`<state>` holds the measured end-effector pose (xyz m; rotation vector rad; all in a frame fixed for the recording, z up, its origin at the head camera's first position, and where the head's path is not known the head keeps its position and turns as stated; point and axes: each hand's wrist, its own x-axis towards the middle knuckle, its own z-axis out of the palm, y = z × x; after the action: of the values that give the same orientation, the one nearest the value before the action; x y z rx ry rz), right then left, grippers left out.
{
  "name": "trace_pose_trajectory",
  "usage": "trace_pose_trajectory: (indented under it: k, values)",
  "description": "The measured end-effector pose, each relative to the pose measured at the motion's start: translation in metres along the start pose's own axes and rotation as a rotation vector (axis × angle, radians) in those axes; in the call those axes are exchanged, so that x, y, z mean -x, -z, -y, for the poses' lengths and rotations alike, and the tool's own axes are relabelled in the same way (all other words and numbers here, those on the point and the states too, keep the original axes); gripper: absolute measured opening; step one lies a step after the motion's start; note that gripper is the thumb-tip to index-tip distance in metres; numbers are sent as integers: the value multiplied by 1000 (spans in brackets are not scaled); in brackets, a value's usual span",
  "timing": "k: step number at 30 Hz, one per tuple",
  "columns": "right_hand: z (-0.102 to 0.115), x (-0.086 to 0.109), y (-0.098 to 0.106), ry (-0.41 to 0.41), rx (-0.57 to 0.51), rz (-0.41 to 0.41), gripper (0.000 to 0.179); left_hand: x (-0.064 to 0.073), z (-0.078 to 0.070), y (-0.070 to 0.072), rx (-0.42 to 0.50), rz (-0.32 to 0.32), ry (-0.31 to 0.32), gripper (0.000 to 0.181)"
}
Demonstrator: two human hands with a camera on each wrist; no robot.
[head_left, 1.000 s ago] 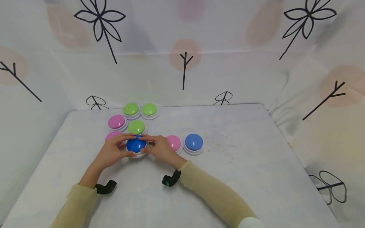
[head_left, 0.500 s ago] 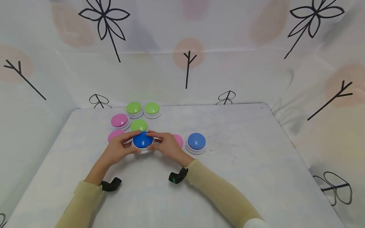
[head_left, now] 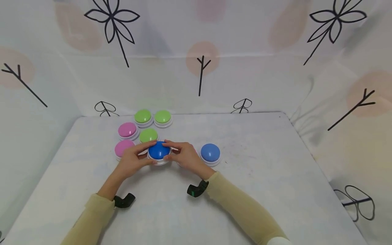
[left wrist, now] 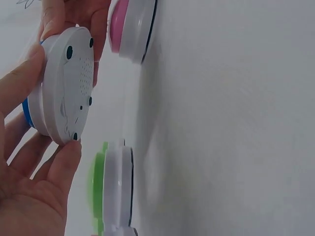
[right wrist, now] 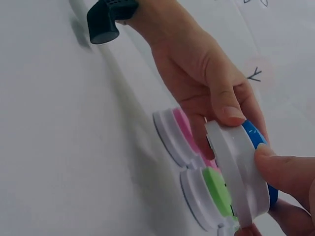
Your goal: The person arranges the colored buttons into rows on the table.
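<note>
Both hands hold a blue dome push button point(head_left: 159, 150) with a white round base, the left hand point(head_left: 132, 159) at its left side and the right hand point(head_left: 187, 157) at its right. Fingers and thumbs pinch its rim from either side. It is lifted off the table: its white underside point(left wrist: 74, 88) with dark feet and small holes shows in the left wrist view. Just behind it sits a green button point(head_left: 148, 135). A pink button point(left wrist: 118, 29) is mostly hidden behind the right hand in the head view. Right of that hand stands another blue button point(head_left: 210, 152).
Two pink buttons, one farther back point(head_left: 127, 129) and one nearer point(head_left: 124, 148), sit on the left of the white table point(head_left: 269, 190). At the back edge are two green buttons point(head_left: 143, 116). A patterned cloth point(head_left: 171, 78) surrounds the table on three sides.
Both hands have moved to the right with the blue button. The right hand now covers nearly all of the pink button, and the nearer left pink button shows more.
</note>
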<state>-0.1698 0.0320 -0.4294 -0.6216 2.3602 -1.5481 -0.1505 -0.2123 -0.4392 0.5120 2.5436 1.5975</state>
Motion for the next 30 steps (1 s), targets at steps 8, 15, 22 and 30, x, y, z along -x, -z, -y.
trace_pose_trajectory:
  k: [8, 15, 22, 30]
  values:
    - [-2, 10, 20, -19, -60, -33, 45, -10, -11, -10, -5, 56, -77, 63]
    - [-9, 18, 37, -42, -104, -41, 45, -22, -16, -25, 12, 68, -102, 60]
    - [-14, 29, 54, -55, -90, -73, 43, -35, -21, -46, 61, 52, -112, 56]
    - [-24, 46, 80, -58, -42, -91, 43, -52, -30, -75, 94, 54, -140, 55]
